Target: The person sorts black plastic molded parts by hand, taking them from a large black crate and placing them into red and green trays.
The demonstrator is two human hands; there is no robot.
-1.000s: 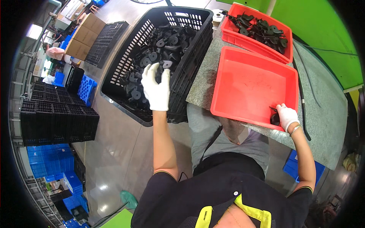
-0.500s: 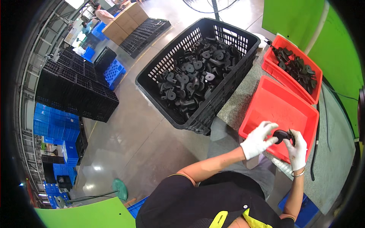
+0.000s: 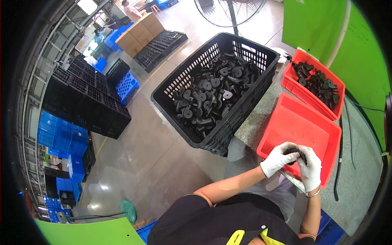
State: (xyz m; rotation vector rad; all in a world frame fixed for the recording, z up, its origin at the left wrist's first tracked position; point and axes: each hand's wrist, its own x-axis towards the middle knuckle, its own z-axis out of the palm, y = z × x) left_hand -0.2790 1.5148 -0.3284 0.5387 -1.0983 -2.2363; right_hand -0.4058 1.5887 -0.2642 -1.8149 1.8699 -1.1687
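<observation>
Both of my hands wear white gloves and meet over the near edge of a red tray [image 3: 322, 122]. Between them is a small black moulded part [image 3: 291, 151], mostly hidden by the fingers. My left hand [image 3: 280, 158] curls its fingers round the part from the left. My right hand [image 3: 309, 165] closes on the same part from the right, its thumb and fingers pressed against it. The tray's floor shows behind the hands. Beyond it, a second red tray [image 3: 287, 81] holds several similar black parts [image 3: 316, 79].
A large black crate [image 3: 255, 96] heaped with black moulded parts stands left of the grey table [image 3: 357, 179]. Green panels [image 3: 343, 45] rise at the right. A black strip [image 3: 338, 171] lies beside the near tray. Stacked black crates [image 3: 81, 102] and a standing fan [image 3: 230, 10] are farther off.
My hands have drawn together round the black part, which is now more covered by the fingers. The whole view has shifted slightly, so the surroundings sit lower.
</observation>
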